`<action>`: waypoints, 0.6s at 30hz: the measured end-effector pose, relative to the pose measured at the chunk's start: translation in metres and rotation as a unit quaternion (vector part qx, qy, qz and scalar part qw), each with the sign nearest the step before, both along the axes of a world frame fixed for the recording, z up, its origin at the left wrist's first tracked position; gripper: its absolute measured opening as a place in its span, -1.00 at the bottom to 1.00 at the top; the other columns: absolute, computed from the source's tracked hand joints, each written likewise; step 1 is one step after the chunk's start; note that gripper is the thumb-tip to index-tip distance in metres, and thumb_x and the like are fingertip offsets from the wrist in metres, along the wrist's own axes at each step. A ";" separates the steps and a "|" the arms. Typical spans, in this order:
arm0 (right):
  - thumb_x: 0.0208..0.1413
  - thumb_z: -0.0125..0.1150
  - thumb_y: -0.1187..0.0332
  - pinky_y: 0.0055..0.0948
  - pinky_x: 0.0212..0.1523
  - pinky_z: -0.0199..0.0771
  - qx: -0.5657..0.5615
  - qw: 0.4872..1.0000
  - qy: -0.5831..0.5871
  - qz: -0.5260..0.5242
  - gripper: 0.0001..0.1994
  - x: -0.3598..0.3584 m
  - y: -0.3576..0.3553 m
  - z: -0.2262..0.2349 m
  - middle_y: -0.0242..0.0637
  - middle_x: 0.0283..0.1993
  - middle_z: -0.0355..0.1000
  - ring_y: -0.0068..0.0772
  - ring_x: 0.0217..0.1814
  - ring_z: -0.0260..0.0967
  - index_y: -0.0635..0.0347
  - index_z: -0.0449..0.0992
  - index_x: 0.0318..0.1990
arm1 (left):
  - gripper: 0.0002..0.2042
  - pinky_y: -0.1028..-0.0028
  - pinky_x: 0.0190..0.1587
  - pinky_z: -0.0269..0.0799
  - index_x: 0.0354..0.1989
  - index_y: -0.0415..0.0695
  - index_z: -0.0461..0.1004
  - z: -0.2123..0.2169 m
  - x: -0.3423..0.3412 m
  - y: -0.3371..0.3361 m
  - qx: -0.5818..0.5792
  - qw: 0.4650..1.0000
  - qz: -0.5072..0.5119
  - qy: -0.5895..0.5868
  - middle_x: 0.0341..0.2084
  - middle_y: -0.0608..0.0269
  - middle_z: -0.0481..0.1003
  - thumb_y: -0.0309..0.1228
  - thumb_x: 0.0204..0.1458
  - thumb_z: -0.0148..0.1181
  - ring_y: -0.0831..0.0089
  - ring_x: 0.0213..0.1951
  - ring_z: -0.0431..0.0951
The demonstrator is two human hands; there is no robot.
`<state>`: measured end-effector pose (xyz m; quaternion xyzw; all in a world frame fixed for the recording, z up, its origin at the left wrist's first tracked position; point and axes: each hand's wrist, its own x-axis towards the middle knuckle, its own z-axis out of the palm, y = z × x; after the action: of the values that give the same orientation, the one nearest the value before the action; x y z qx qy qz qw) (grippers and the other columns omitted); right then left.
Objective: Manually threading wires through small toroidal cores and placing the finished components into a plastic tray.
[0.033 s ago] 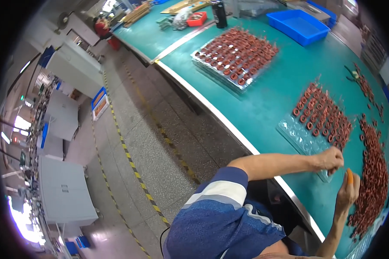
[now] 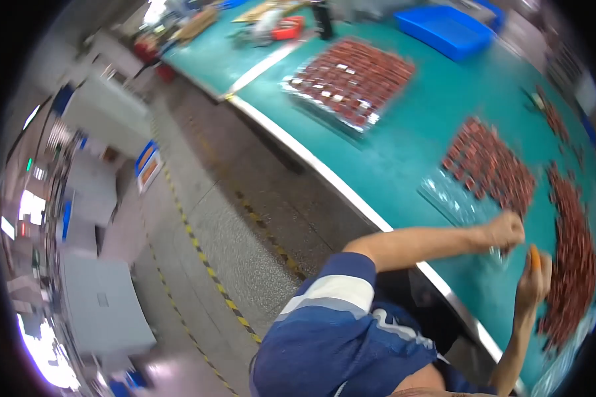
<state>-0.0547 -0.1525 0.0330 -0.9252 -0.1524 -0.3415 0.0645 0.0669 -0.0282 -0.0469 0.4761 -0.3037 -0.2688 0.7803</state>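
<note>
My left hand (image 2: 504,230) is curled at the near corner of a clear plastic tray (image 2: 447,192) and seems to pinch its edge. The tray's far half holds rows of small red-brown coil parts (image 2: 490,162). Just right of it, my right hand (image 2: 533,278) is raised with its fingers together and something orange at the fingertip, either a cover or a small piece. It hovers beside a long loose heap of the same red-brown parts (image 2: 573,251). Both hands are blurred.
The green table (image 2: 404,142) has a white front edge running diagonally. A full tray of parts (image 2: 351,76) lies farther back, with a blue bin (image 2: 447,30) behind it. On the left are grey cabinets (image 2: 102,311) and floor with yellow-black tape (image 2: 198,255).
Both hands stay by the tray's near corner. The view has shifted slightly and become blurred.
</note>
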 end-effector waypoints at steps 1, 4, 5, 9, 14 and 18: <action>0.07 0.17 0.62 -0.32 -0.29 0.45 0.042 0.999 0.017 -0.001 -0.82 0.006 0.002 0.000 -0.08 -0.29 0.42 -0.14 -0.28 0.43 0.39 0.54 -0.16 | -0.83 0.49 -0.66 0.37 -0.49 -0.23 0.45 0.008 0.005 0.004 0.025 0.999 0.004 0.026 -0.73 0.27 0.40 -0.37 -0.02 0.21 0.50 -0.69 0.46; 0.16 0.09 0.44 -0.43 -0.32 0.33 0.199 0.975 0.088 -0.042 -0.83 0.032 0.019 0.016 -0.18 -0.38 0.39 -0.32 -0.37 0.37 0.34 0.56 -0.23 | -0.80 0.53 -0.61 0.41 -0.46 -0.20 0.45 0.028 0.010 0.029 0.016 0.995 0.032 0.097 -0.62 0.28 0.40 -0.30 -0.01 0.18 0.55 -0.65 0.44; 0.17 0.08 0.37 -0.47 -0.38 0.27 0.288 0.947 0.126 -0.058 -0.81 0.039 0.021 0.019 -0.22 -0.43 0.36 -0.41 -0.41 0.32 0.32 0.57 -0.25 | -0.81 0.53 -0.59 0.42 -0.37 -0.22 0.44 0.033 0.013 0.035 0.015 0.995 0.025 0.094 -0.61 0.30 0.39 -0.32 0.04 0.16 0.57 -0.62 0.42; 0.21 0.09 0.26 -0.62 -0.47 0.20 0.510 0.838 0.179 -0.076 -0.75 0.040 0.003 0.007 -0.47 -0.47 0.37 -0.67 -0.47 0.22 0.25 0.61 -0.26 | -0.84 0.50 -0.44 0.46 -0.09 -0.19 0.33 0.034 0.011 0.031 -0.032 0.992 -0.068 0.104 -0.41 0.23 0.40 -0.41 0.24 -0.03 0.52 -0.45 0.44; 0.24 0.06 0.24 -0.64 -0.44 0.20 0.683 0.700 0.204 -0.047 -0.72 0.018 -0.014 -0.006 -0.49 -0.52 0.30 -0.66 -0.48 0.20 0.27 0.60 -0.28 | -0.81 0.50 -0.40 0.49 -0.04 -0.25 0.32 0.030 -0.006 0.022 -0.012 0.994 -0.095 0.046 -0.41 0.24 0.40 -0.51 0.19 -0.01 0.52 -0.44 0.46; 0.25 0.08 0.20 -0.66 -0.45 0.20 0.802 0.558 0.211 0.023 -0.71 0.018 -0.011 -0.016 -0.48 -0.46 0.32 -0.67 -0.48 0.20 0.28 0.53 -0.16 | -0.76 0.48 -0.39 0.48 0.01 -0.26 0.30 0.030 -0.012 0.028 -0.056 0.991 -0.092 0.083 -0.37 0.20 0.42 -0.47 0.20 0.02 0.49 -0.43 0.46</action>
<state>-0.0368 -0.1631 0.0168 -0.5332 0.1815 -0.1159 0.8181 0.0546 0.0001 -0.0173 0.3779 -0.2952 -0.3610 0.7998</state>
